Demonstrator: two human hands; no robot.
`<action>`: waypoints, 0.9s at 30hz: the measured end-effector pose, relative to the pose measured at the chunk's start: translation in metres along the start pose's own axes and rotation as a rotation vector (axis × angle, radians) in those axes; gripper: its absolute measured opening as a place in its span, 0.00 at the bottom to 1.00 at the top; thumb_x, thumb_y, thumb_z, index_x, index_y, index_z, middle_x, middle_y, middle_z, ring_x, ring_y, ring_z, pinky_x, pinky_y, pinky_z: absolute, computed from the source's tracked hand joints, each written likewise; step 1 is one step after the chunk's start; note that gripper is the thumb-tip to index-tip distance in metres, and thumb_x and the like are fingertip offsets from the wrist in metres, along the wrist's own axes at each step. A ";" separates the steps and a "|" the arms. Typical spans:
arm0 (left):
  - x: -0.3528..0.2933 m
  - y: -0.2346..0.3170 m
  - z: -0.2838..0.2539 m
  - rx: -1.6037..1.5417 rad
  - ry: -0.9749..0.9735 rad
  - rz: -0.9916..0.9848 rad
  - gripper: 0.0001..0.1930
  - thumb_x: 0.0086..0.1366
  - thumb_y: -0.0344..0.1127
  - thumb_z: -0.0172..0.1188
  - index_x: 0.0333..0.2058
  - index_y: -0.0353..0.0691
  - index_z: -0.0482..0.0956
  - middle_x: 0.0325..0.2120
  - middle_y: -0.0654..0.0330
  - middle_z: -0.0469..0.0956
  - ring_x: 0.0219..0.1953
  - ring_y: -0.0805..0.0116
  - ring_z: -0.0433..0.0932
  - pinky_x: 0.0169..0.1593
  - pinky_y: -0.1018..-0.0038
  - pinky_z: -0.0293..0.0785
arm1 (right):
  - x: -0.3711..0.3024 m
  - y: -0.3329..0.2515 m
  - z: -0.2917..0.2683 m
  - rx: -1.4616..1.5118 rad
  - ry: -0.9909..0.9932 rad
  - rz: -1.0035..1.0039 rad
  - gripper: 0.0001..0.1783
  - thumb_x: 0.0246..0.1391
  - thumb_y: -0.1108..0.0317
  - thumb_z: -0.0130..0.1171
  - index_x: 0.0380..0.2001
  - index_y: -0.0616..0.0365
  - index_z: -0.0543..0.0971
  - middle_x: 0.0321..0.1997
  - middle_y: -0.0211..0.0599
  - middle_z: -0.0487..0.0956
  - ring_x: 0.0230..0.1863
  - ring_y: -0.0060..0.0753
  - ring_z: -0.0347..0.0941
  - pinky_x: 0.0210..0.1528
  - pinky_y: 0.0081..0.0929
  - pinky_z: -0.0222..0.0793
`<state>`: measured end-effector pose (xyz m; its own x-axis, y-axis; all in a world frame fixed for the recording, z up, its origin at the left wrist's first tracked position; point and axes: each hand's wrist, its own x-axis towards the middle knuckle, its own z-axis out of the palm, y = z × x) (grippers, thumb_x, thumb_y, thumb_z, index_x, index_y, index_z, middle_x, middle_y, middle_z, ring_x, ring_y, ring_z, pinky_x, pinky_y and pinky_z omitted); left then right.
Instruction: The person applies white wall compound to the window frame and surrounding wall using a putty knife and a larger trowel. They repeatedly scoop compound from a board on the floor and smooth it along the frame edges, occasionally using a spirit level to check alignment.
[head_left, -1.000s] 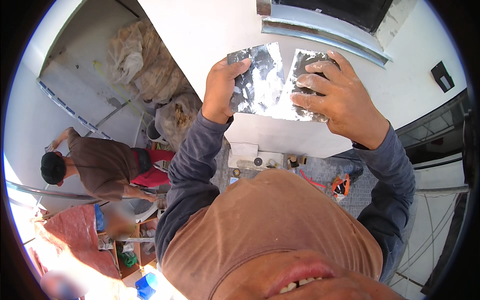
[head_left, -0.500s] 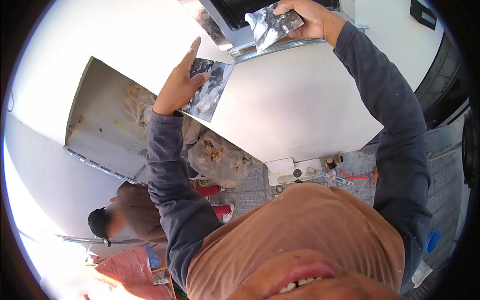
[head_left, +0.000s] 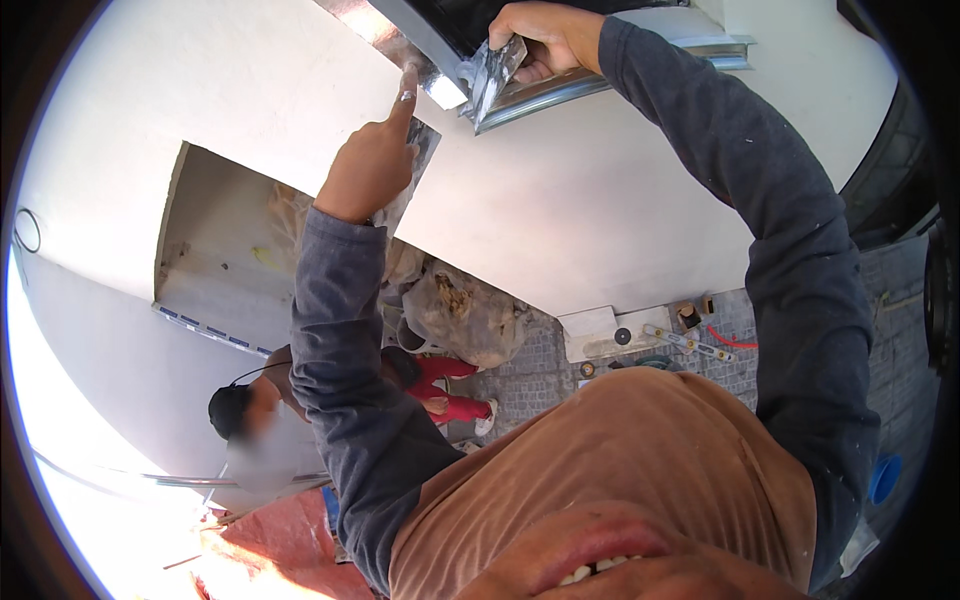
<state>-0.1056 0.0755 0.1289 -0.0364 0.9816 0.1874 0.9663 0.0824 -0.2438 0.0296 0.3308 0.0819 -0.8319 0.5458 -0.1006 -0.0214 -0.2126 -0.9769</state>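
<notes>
My left hand [head_left: 368, 170] grips a flat dark putty blade [head_left: 423, 140], largely hidden behind the fingers; white paste was visible on its face in the earlier picture. The index finger stretches out over the shiny strip [head_left: 432, 78] beside the window frame; whether it touches cannot be told. White paste marks that finger. In my right hand [head_left: 550, 38] is a second putty blade [head_left: 500, 72], smeared with white paste and tilted at the corner of the metal window sill [head_left: 560, 92]. Its lower edge meets the sill's end.
White wall [head_left: 560, 200] spreads below the sill, with a recess [head_left: 225, 230] to the left. Filled plastic bags [head_left: 465, 310] lie under it. A person in a black cap [head_left: 232, 410] is at lower left. A spirit level [head_left: 690, 342] rests on the paving.
My right hand has brought its blade left and down to the sill corner. My left hand has turned its blade away and pointed its index finger upward. The person below has shifted.
</notes>
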 end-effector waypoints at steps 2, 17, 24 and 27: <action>0.001 0.001 0.000 0.003 -0.010 -0.019 0.49 0.61 0.27 0.62 0.76 0.46 0.42 0.28 0.34 0.81 0.33 0.33 0.81 0.38 0.48 0.76 | 0.003 -0.004 0.000 0.023 -0.115 0.063 0.09 0.56 0.68 0.56 0.33 0.63 0.80 0.30 0.43 0.83 0.27 0.36 0.82 0.31 0.35 0.85; 0.010 -0.004 -0.002 0.066 -0.058 -0.012 0.49 0.59 0.26 0.61 0.76 0.49 0.45 0.29 0.37 0.81 0.34 0.38 0.82 0.40 0.51 0.78 | 0.026 -0.042 0.028 -0.132 -0.249 0.072 0.10 0.54 0.66 0.56 0.26 0.61 0.80 0.23 0.42 0.82 0.19 0.37 0.79 0.23 0.35 0.80; 0.014 -0.009 -0.003 0.082 -0.093 -0.023 0.48 0.61 0.27 0.61 0.76 0.48 0.45 0.30 0.37 0.82 0.35 0.37 0.82 0.41 0.50 0.78 | 0.006 -0.094 0.045 -0.115 -0.200 -0.121 0.07 0.52 0.68 0.58 0.24 0.59 0.79 0.23 0.42 0.82 0.21 0.38 0.79 0.24 0.32 0.80; 0.015 -0.015 0.001 0.089 -0.056 0.029 0.49 0.60 0.26 0.60 0.76 0.46 0.43 0.29 0.37 0.82 0.33 0.37 0.83 0.40 0.50 0.79 | -0.008 -0.101 0.034 -0.112 -0.205 -0.099 0.09 0.51 0.68 0.58 0.20 0.60 0.76 0.21 0.41 0.80 0.20 0.38 0.79 0.21 0.31 0.77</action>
<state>-0.1206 0.0889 0.1347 -0.0255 0.9917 0.1258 0.9410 0.0664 -0.3319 0.0198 0.3203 0.1881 -0.9242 0.3811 0.0254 -0.0560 -0.0693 -0.9960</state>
